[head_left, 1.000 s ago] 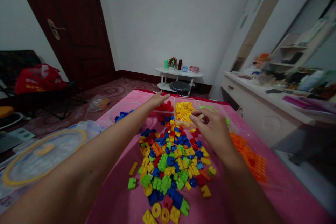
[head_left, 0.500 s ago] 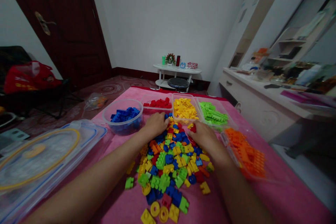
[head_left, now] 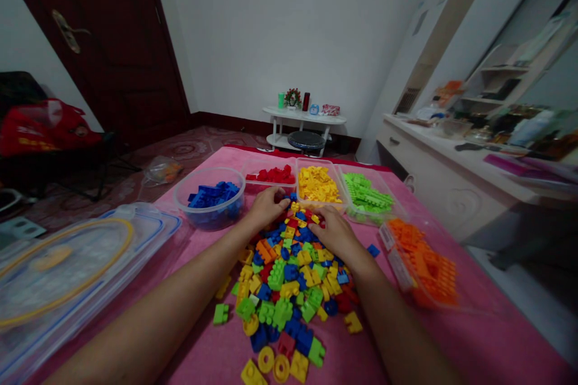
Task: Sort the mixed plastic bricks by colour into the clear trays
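A pile of mixed toy building bricks (head_left: pixel 282 277) in red, blue, yellow, green and orange spreads over the pink cloth (head_left: pixel 203 349). My left hand (head_left: pixel 268 207) is at the pile's far left edge, its fingers closed around what looks like a blue brick (head_left: pixel 283 198). On the far right side of the pile lies my right hand (head_left: pixel 333 230), fingers apart over the bricks, with nothing visible in its grasp. Beyond the hands stand tubs of sorted bricks: a round tub of blue (head_left: pixel 209 219), then red bricks (head_left: pixel 275 174), yellow bricks (head_left: pixel 318 185) and green bricks (head_left: pixel 366 192).
A tub of orange bricks (head_left: pixel 424 264) sits to the right of my right forearm. Clear plastic lids (head_left: pixel 90 264) are stacked at the left. One loose blue brick (head_left: pixel 372 250) lies between the orange tub and my right arm. A white dresser (head_left: pixel 442 180) stands beyond the right side.
My right hand has shifted left and its fingers have spread; the red and yellow pieces at its fingertips are no longer there. My left hand has moved slightly up and turned. A blue brick now shows right of my right wrist.
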The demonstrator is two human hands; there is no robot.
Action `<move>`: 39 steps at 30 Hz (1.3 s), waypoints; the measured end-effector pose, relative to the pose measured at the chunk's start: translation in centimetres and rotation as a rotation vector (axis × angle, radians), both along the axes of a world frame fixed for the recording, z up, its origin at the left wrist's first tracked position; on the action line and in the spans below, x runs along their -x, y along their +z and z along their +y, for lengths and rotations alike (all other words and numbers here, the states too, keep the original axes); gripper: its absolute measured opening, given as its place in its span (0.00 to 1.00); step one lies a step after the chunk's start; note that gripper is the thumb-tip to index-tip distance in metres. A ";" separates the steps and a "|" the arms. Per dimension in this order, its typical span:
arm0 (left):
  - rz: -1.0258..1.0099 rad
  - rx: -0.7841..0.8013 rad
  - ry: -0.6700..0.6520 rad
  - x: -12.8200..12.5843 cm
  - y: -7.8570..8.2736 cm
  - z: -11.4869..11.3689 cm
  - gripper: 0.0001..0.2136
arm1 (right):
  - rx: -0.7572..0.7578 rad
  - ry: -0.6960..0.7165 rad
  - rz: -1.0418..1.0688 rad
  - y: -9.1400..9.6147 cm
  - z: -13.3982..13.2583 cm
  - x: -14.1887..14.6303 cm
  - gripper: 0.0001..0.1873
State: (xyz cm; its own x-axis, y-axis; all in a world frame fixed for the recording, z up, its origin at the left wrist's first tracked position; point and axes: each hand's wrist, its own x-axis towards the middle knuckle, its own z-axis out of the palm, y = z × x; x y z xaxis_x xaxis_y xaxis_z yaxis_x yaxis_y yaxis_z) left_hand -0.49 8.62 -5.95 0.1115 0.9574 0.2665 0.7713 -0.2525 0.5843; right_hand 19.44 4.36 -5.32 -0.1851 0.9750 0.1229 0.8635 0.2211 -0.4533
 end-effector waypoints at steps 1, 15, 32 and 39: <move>-0.006 -0.005 -0.011 0.0 0.0 0.0 0.15 | 0.000 0.007 -0.001 0.0 -0.1 0.2 0.22; -0.197 0.102 -0.114 -0.6 0.2 -0.6 0.06 | -0.010 0.099 0.095 -0.1 -0.5 0.6 0.22; -0.196 0.045 -0.230 0.7 2.7 -1.6 0.13 | 0.340 0.422 0.425 6.6 -2.5 -1.0 0.15; 0.258 0.031 -0.272 -1.2 2.6 -0.2 0.14 | 0.262 0.181 0.361 7.2 -1.5 -4.0 0.14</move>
State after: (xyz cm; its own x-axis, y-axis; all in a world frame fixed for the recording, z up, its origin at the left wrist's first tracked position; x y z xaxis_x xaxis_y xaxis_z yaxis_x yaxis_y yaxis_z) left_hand 0.69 8.43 -3.31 0.4226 0.8906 0.1678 0.8014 -0.4537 0.3898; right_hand 23.42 2.91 1.88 -0.3455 0.9378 -0.0346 0.5985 0.1919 -0.7778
